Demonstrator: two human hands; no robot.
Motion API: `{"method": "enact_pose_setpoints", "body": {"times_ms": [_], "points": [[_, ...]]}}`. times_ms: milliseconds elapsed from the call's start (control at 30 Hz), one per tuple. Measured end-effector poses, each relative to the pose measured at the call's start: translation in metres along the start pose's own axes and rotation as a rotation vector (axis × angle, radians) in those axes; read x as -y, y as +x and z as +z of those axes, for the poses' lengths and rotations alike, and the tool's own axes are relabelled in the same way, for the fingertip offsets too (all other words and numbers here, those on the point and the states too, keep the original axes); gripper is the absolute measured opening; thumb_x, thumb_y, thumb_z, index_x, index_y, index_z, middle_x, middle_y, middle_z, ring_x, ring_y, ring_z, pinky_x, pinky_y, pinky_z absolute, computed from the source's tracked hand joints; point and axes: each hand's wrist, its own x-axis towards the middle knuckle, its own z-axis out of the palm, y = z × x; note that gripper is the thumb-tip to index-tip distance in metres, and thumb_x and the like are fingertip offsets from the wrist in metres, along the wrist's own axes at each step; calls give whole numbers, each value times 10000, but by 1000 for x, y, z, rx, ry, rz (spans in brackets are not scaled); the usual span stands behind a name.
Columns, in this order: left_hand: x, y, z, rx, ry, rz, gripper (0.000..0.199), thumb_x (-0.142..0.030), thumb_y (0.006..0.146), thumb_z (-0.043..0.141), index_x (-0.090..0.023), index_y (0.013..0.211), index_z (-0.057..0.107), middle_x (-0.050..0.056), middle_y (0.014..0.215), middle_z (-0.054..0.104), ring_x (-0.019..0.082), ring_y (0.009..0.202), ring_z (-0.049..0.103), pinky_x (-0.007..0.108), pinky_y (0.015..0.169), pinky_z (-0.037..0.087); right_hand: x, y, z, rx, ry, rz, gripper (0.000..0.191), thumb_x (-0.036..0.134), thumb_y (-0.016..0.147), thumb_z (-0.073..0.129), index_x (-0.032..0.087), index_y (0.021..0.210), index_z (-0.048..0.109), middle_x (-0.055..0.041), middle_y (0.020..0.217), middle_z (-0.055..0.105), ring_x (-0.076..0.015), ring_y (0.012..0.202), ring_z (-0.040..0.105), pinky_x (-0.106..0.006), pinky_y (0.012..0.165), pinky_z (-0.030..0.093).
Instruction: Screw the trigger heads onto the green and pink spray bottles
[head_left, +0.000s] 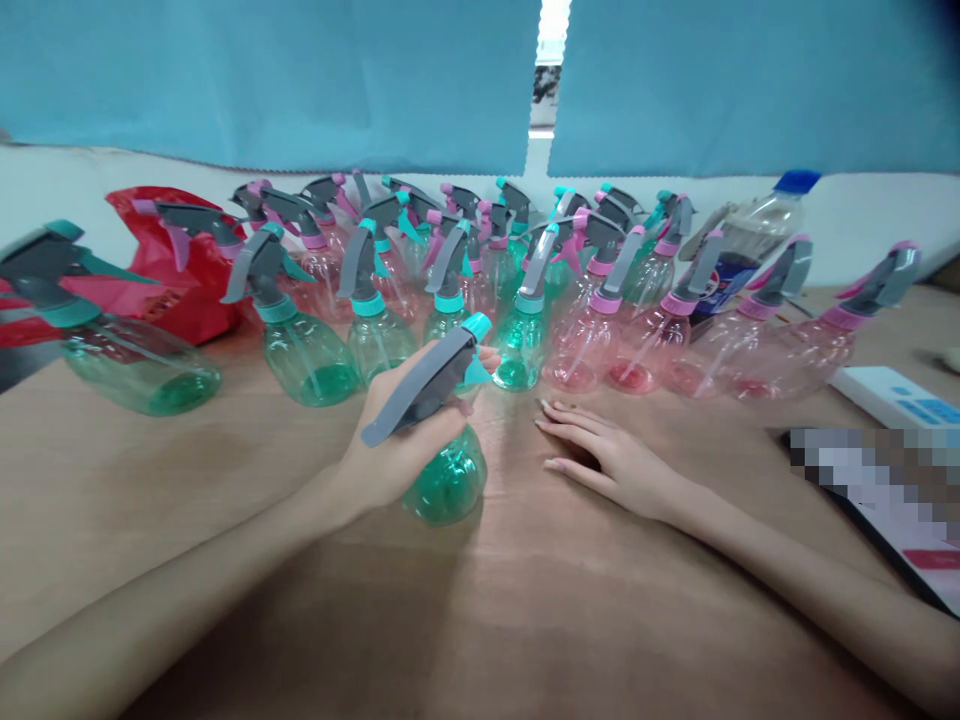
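Observation:
My left hand (401,430) is wrapped round the neck of a green spray bottle (448,480) with a grey and teal trigger head. The bottle leans a little, and I cannot tell whether its base touches the wooden table (360,630). Flat on the table to the right lies my right hand (607,455), fingers spread and nothing in them. Just beyond both hands stand another green spray bottle (521,345) and a pink spray bottle (579,350), part of a long row. The left hand hides part of the bottles behind it.
Several more green and pink spray bottles fill the back, among them a green one (150,370) at far left. A red bag (187,300) sits behind. At right are a blue-capped plastic bottle (769,225), a white box (892,395) and a dark-edged device (862,510).

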Motion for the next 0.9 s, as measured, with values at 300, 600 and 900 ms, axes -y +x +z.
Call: {"method": "enact_pose_setpoints", "body": {"times_ms": [300,600,900], "points": [[-3,2,1,-5,-35,7,326,-201,751,570,-189,1064,661,44,1054,697,187,803,632,301,705,512,0,0,0,11,-9,1,494,470,947,482,222,1373,514,-92,1474,460,-266,1376,396,-501,1120,359],[-3,1,0,14,-9,18,305,-232,772,563,-195,1058,661,53,1065,694,188,784,632,329,728,533,1,0,-1,5,8,5,491,468,939,496,238,1373,517,-89,1470,468,-272,1374,397,-501,1118,362],[-3,1,0,15,17,29,313,-213,780,552,-206,1078,647,49,1108,685,182,794,636,315,713,531,1,0,-1,4,0,1,486,469,943,491,255,1379,506,-84,1470,467,-279,1372,400,-521,1104,374]]}}
